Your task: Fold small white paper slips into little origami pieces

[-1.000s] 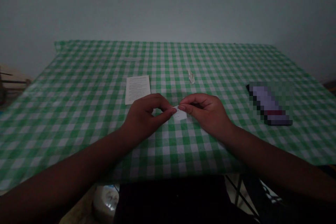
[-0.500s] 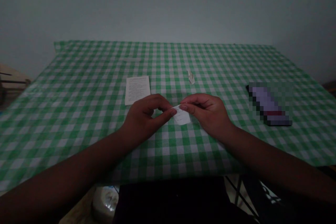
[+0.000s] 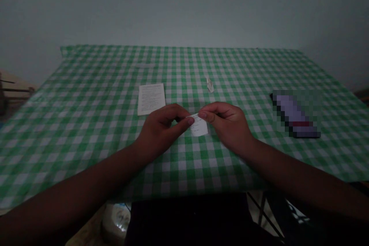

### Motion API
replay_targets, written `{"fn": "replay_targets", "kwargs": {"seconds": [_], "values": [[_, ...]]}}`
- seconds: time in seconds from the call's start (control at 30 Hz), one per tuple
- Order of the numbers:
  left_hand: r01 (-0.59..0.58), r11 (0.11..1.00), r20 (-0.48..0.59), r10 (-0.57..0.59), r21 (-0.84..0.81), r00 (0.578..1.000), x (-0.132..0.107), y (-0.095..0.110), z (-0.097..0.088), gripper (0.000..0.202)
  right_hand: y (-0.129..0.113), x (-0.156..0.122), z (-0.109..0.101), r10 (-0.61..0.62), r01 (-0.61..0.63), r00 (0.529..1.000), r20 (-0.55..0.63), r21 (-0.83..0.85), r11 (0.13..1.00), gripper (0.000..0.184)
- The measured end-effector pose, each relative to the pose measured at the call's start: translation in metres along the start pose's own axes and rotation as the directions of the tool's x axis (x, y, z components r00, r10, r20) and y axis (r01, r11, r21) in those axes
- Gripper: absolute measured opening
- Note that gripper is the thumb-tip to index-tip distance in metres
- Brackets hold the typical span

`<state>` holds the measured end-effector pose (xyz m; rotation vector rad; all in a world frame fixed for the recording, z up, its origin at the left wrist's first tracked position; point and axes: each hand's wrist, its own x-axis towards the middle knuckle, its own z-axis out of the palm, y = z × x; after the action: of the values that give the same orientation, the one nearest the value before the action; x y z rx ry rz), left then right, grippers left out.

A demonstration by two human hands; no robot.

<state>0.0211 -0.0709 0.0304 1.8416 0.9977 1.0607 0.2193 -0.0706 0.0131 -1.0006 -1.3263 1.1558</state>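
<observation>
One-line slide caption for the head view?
Left hand and right hand pinch a small white paper slip over a green-and-white checked tablecloth.

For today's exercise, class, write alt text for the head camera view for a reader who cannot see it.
The left hand and right hand pinch a small white paper slip over a green-and-white gingham tablecloth. A printed sheet and a small pale scrap lie beyond them, with a pixelated dark object to the right.
</observation>
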Motion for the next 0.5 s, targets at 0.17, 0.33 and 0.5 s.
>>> {"fn": "replay_targets", "kwargs": {"seconds": [0.17,0.33,0.5], "values": [[0.014,1.0,-0.013,-0.014,0.017,1.0,-0.001,0.002,0.003,0.015,0.005,-0.003,0.004,0.022,-0.02,0.999,-0.036,0.059,0.998,0.016],[0.053,0.999,-0.023,-0.052,0.005,0.998,0.0,-0.002,0.004,0.016,0.009,-0.003,0.009,0.076,-0.06,0.994,-0.076,0.186,0.981,0.017],[0.095,0.995,-0.045,-0.094,0.026,0.995,0.002,-0.003,0.003,0.019,0.013,0.0,0.006,0.085,-0.079,0.996,-0.034,0.157,0.985,0.018]]}}
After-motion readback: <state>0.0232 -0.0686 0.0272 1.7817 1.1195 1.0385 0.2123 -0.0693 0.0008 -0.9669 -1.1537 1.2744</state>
